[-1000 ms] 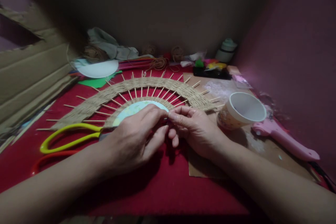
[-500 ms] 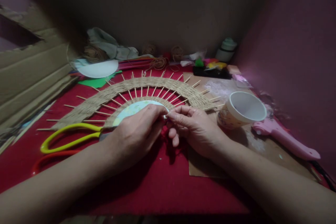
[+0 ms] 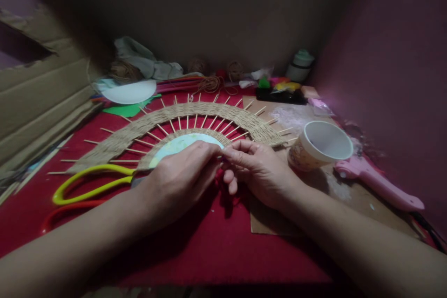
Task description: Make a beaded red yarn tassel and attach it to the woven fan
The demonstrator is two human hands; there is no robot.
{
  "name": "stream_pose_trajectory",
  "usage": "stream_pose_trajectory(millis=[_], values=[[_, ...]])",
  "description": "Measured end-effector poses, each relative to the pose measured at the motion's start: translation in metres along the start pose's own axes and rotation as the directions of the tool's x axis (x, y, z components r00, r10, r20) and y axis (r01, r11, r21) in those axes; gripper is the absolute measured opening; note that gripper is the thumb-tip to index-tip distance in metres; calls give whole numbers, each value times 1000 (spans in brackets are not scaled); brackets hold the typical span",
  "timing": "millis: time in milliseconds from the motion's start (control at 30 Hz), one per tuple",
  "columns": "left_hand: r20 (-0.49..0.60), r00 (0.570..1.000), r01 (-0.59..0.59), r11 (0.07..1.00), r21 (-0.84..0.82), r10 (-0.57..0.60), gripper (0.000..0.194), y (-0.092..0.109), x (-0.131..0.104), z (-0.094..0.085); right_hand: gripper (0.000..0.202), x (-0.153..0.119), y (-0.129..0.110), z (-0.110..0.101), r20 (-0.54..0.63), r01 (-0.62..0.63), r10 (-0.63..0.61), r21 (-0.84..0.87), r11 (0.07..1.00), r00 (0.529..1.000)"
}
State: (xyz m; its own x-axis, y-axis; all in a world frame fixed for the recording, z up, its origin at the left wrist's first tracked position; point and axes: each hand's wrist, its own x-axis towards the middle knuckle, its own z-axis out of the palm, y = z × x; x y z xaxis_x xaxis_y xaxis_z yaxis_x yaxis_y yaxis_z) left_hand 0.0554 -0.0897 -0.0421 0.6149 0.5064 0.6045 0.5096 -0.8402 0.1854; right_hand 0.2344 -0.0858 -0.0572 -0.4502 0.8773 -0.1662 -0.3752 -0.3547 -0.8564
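Note:
A half-round woven piece [image 3: 181, 114] of tan cord wound around thin wooden sticks lies on the red cloth, with a pale paper half-disc [image 3: 178, 143] at its centre. My left hand [image 3: 178, 181] and my right hand [image 3: 256, 170] meet fingertip to fingertip at the near right edge of that disc. Both pinch something small and dark between thumb and fingers; what it is stays hidden. Neither hand touches the outer woven band.
Yellow-handled scissors [image 3: 91, 182] lie left of my left hand. A white paper cup [image 3: 321, 145] leans on a cardboard sheet [image 3: 279, 223] at the right, beside a pink glue gun [image 3: 379, 188]. Cord balls, cloth and coloured bits crowd the back edge. Cardboard [image 3: 38, 98] stands at left.
My left fingers have curled tighter against the right fingertips at the disc's edge. The view has shifted slightly; the woven piece has not moved.

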Motion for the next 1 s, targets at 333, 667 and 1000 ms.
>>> stream_pose_trajectory(millis=[333, 667, 1000], values=[[10, 1000, -9, 1000, 5, 9, 11, -3, -5, 1, 19, 1, 0, 0, 7, 4, -4, -3, 1000, 1000], [35, 999, 19, 1000, -4, -19, 11, -2, -2, 0, 21, 0, -1, 1, 18, 3, -4, 11, 1000, 1000], [37, 999, 27, 999, 30, -28, 11, -5, -6, 0, 18, 1, 1, -1, 12, 22, -22, 27, 999, 1000]])
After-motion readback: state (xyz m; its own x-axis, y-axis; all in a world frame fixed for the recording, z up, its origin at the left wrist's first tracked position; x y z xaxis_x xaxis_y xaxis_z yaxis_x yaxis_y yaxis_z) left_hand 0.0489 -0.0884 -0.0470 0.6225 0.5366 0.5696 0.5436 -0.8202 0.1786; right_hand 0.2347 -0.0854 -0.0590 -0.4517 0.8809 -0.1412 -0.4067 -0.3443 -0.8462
